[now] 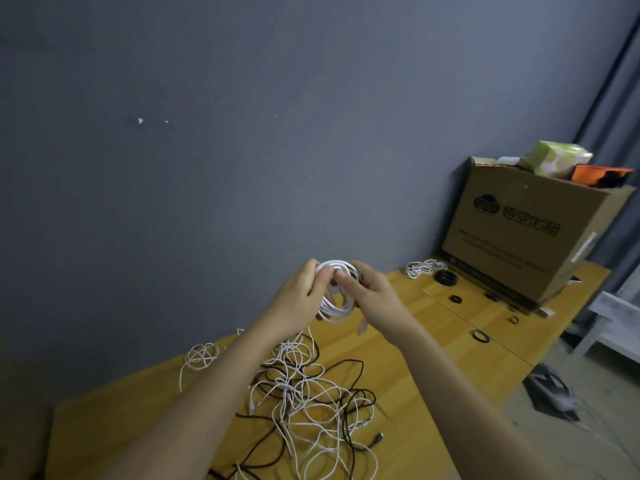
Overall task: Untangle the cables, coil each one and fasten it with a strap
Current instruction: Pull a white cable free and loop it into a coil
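A white cable wound into a coil is held up above the wooden table. My left hand grips its left side, fingers curled through the loops. My right hand pinches the coil's top right with thumb and fingers. Below my arms lies a tangle of white and black cables. A small loose white cable lies at the table's left edge. By the box lie a coiled white cable and a coiled black cable. Several black straps are scattered on the right part of the table.
A large cardboard box filled with packets stands at the table's far right. A grey wall runs right behind the table. The floor to the right holds a dark object and white furniture.
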A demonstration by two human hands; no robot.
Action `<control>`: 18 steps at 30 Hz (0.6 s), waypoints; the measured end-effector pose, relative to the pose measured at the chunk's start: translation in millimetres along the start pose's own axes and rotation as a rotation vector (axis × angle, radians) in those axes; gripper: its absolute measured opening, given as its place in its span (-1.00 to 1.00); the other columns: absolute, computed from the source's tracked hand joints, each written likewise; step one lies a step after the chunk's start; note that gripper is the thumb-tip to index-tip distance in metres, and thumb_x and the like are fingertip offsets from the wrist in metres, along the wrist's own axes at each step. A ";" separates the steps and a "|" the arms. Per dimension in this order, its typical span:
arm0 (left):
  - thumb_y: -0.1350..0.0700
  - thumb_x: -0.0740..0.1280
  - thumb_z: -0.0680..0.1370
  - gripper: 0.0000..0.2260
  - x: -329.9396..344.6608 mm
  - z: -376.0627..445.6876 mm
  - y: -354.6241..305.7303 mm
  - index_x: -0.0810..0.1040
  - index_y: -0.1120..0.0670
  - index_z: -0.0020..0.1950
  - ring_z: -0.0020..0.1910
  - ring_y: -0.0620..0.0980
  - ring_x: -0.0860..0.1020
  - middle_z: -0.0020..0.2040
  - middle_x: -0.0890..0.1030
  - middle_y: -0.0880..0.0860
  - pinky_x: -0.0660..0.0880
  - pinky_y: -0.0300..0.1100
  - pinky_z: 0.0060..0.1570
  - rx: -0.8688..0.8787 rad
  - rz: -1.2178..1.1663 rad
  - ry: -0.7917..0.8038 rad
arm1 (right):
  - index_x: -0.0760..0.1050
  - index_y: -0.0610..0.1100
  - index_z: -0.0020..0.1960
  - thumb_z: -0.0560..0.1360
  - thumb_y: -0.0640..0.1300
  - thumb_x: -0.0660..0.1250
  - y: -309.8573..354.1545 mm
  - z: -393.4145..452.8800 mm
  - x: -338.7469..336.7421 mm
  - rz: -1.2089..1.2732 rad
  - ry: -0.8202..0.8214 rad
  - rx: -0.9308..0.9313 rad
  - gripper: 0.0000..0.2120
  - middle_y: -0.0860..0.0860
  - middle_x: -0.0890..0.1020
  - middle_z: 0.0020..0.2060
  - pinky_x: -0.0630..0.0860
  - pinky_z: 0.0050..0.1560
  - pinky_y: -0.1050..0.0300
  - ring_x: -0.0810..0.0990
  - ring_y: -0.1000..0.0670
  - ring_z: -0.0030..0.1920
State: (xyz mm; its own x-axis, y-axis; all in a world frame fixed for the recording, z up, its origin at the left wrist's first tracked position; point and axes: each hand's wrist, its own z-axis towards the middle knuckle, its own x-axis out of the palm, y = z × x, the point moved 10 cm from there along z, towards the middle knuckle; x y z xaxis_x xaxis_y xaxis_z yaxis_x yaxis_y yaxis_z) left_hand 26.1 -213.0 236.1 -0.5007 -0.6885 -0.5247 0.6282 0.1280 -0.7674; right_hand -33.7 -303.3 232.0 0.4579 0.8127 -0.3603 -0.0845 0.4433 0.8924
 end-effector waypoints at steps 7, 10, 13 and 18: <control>0.00 0.05 0.67 -0.73 1.8 10.0 -8.4 0.42 0.14 -0.03 -0.29 -0.23 0.51 -0.25 0.54 -0.07 0.42 -0.27 -0.21 -0.025 -0.206 -0.219 | 0.47 -0.04 0.19 0.64 0.09 0.02 -13.6 -10.7 -3.4 0.395 -0.192 0.121 -0.66 -0.13 0.62 0.08 0.51 0.13 0.03 0.60 -0.05 0.08; 0.02 0.05 0.67 -0.70 18.0 11.6 -18.7 0.43 0.20 -0.02 -0.33 -0.28 0.53 -0.29 0.57 -0.06 0.41 -0.40 -0.26 -0.003 -0.266 -0.200 | 0.49 -0.11 0.18 0.65 0.06 0.05 -18.6 -17.4 -20.1 0.431 -0.257 0.132 -0.66 -0.20 0.61 0.08 0.52 0.18 -0.11 0.60 -0.15 0.12; 0.03 0.04 0.67 -0.71 41.7 13.0 -25.3 0.42 0.20 -0.01 -0.32 -0.28 0.51 -0.25 0.57 -0.05 0.38 -0.47 -0.29 -0.001 -0.290 -0.184 | 0.51 -0.15 0.12 0.65 0.00 0.08 -25.2 -26.9 -42.6 0.372 -0.327 0.124 -0.69 -0.04 0.63 -0.15 0.54 -0.03 0.08 0.60 -0.03 -0.11; -0.09 0.01 0.64 -0.63 96.2 25.4 -19.7 0.43 0.17 0.00 -0.12 -0.02 0.49 -0.13 0.50 0.03 0.39 -0.22 -0.14 -0.018 -0.173 -0.060 | 0.51 -0.10 -0.01 0.66 -0.10 0.10 -54.1 -48.2 -86.1 0.346 -0.485 0.188 -0.77 0.04 0.44 -0.30 0.37 -0.24 0.20 0.40 0.09 -0.28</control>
State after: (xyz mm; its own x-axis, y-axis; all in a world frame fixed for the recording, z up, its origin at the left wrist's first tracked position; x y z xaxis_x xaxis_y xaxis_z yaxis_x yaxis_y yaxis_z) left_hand -19.3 -299.9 210.1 -0.5639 -0.7423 -0.3619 0.5248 0.0163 -0.8511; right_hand -111.2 -379.0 201.7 0.7855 0.6132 0.0829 -0.1624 0.0751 0.9839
